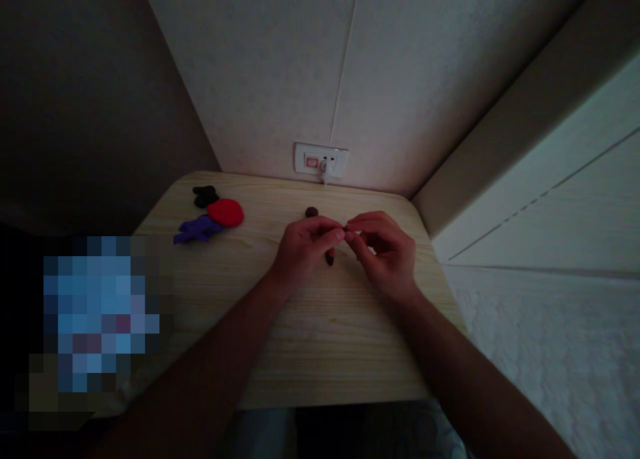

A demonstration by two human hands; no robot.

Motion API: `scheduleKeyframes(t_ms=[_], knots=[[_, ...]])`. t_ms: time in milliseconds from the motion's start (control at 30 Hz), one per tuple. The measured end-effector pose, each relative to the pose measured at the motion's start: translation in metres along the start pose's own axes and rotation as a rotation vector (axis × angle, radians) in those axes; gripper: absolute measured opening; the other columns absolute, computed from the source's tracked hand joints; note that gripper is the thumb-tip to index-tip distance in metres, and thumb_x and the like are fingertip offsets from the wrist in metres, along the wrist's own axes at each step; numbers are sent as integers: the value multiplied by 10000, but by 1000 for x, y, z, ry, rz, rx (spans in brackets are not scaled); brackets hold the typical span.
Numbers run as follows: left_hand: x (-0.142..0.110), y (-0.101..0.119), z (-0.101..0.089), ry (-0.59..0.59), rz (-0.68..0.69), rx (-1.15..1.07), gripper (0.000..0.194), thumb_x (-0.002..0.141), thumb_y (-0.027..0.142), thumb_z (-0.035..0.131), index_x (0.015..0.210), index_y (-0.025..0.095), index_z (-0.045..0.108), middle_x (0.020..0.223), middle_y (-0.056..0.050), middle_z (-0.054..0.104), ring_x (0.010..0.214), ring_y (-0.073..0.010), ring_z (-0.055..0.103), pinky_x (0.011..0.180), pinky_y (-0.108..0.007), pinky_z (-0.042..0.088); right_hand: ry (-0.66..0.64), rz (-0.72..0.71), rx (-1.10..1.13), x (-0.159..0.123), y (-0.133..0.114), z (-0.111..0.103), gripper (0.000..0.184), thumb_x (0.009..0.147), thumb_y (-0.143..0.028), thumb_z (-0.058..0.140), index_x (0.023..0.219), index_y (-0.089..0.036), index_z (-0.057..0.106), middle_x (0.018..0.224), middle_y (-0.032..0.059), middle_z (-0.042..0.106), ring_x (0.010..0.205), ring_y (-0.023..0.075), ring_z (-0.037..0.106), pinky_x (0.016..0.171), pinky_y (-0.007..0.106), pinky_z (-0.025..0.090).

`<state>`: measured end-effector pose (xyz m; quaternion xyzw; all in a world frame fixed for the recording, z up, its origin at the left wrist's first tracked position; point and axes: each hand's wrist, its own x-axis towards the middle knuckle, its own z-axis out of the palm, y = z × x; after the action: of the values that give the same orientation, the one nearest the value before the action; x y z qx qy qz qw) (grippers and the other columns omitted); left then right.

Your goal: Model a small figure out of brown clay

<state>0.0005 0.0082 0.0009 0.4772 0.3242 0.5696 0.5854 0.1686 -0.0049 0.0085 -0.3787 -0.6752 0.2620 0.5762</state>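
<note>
My left hand and my right hand meet fingertip to fingertip over the middle of the wooden table. Between their pinched thumbs and fingers is a tiny dark bit, seemingly brown modelling clay, mostly hidden by the fingertips. Just beyond my left hand lies a rounded dark brown lump. A brown and reddish piece shows below the fingertips, its upper part covered by my left hand.
At the table's back left lie a red flattened clay piece, a purple clay piece and a black clay piece. A wall socket with a plug is behind the table. A blurred blue patch covers the left side.
</note>
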Motion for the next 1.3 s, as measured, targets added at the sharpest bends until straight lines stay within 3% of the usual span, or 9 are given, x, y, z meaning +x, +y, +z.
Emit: scheduleKeyframes(t_ms=[300,500,700,933,1033,1133,1300], knots=[[0,3,1,-4,-6,11,148,763,337,852,772,194,813,693,-14,716,583,-123,585,567,-273,479,-9,45,43,-1,2,2,131,944,-355,813,1057,-298,847,1138,73,729,661,121,607,500,287,514],[0,1,-1,-12,-31,-13,138,772,321,846,779,185,820,704,-17,720,585,-113,581,561,-259,467,-50,36,77,-1,3,2,82,964,-328,792,1017,-295,846,1131,78,723,745,145,643,527,282,521],[1,0,-1,16,-27,-46,160,749,304,864,820,173,806,729,-11,717,590,-109,597,575,-259,490,-20,85,70,0,1,2,182,931,-398,827,1057,-268,812,1145,72,724,618,97,562,486,278,480],[3,-3,-2,18,3,-91,200,690,260,920,817,179,788,752,-8,733,637,-118,632,603,-252,533,-34,191,154,0,1,4,194,942,-426,817,948,-233,803,815,12,694,550,89,545,462,246,438],[3,-3,-2,30,21,-82,160,725,269,900,829,183,814,772,-11,740,641,-110,631,606,-241,528,-26,237,185,-1,0,5,257,900,-460,853,998,-228,805,740,-7,697,529,94,566,464,237,468],[3,-3,-3,40,31,-92,171,712,253,914,850,189,836,794,-16,756,674,-112,652,617,-231,527,-18,257,188,0,-1,5,330,841,-514,889,986,-225,820,794,18,762,544,109,606,470,247,525],[5,-7,-2,44,26,-130,250,655,243,971,870,204,849,827,-22,784,764,-138,719,717,-255,568,9,241,179,2,0,4,280,849,-486,883,931,-224,833,837,35,799,560,113,633,505,257,585]])
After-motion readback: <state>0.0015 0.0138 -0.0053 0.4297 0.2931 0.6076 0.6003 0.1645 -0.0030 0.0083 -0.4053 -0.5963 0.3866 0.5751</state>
